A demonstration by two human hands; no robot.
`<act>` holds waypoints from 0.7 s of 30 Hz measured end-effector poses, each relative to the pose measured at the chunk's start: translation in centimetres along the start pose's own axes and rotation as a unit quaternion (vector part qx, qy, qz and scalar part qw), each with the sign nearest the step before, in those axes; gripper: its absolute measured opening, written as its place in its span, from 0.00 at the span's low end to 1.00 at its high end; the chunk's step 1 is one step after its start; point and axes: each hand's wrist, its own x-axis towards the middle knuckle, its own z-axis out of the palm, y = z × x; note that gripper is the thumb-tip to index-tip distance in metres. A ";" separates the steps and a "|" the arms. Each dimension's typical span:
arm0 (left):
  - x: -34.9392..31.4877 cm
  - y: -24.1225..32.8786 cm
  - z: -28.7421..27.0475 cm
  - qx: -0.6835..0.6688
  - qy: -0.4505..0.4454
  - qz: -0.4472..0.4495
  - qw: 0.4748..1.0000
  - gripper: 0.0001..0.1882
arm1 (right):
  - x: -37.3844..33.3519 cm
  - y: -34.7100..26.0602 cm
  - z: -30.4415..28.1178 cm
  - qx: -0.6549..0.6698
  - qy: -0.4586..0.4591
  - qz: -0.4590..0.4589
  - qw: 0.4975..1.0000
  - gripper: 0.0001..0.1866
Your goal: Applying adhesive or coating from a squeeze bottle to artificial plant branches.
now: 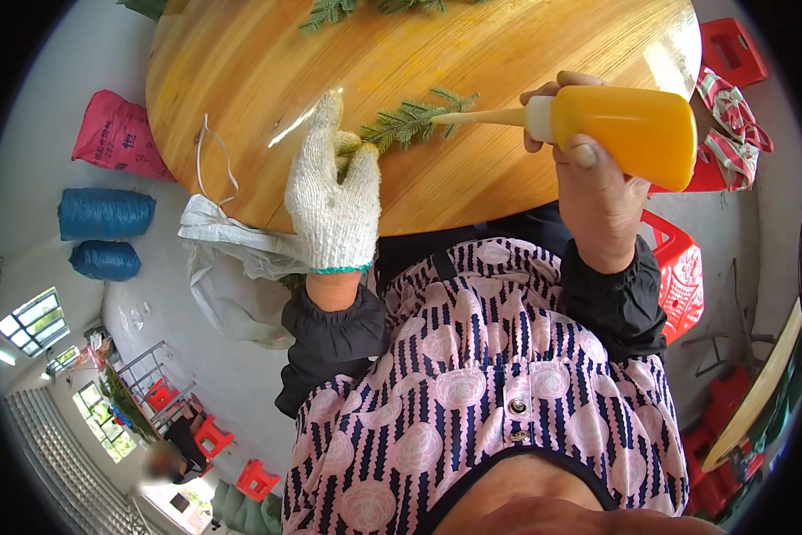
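My left hand (334,192), in a white knitted glove with yellow-stained fingertips, pinches the base of a green artificial fir sprig (410,123). The sprig points right, over the round wooden table (472,187). My bare right hand (597,174) is wrapped round a squeeze bottle (628,134) of yellow-orange liquid, tilted onto its side. Its long pale nozzle reaches left, and the tip is at the sprig's needles; whether it touches them I cannot tell.
More fir sprigs (329,12) lie at the table's far edge. A white strap (213,160) and a plastic bag (240,236) hang at its left. Beyond are a pink sack (120,135) and blue bundles (106,214). A red stool (677,276) stands at right. Another person (182,441) is at lower left.
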 end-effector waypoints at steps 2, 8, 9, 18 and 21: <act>-0.5 -0.4 0.5 0.064 0.011 0.033 0.997 0.37 | -0.2 -0.1 0.7 -0.080 -0.001 -0.010 0.997 0.25; -1.0 -0.5 1.3 0.135 0.038 0.126 0.982 0.40 | -0.4 -0.5 3.0 -0.283 -0.075 -0.088 0.952 0.20; -1.2 -0.4 1.4 0.146 0.035 0.124 0.981 0.40 | -0.3 -0.5 3.5 -0.266 -0.083 -0.083 0.957 0.20; -1.7 -0.3 1.8 0.194 0.101 0.182 0.959 0.39 | 0.1 -2.1 3.2 -0.389 -0.099 -0.139 0.905 0.18; -1.9 -0.1 1.9 0.226 0.064 0.168 0.957 0.38 | -0.1 -2.0 2.9 -0.420 -0.102 -0.163 0.887 0.18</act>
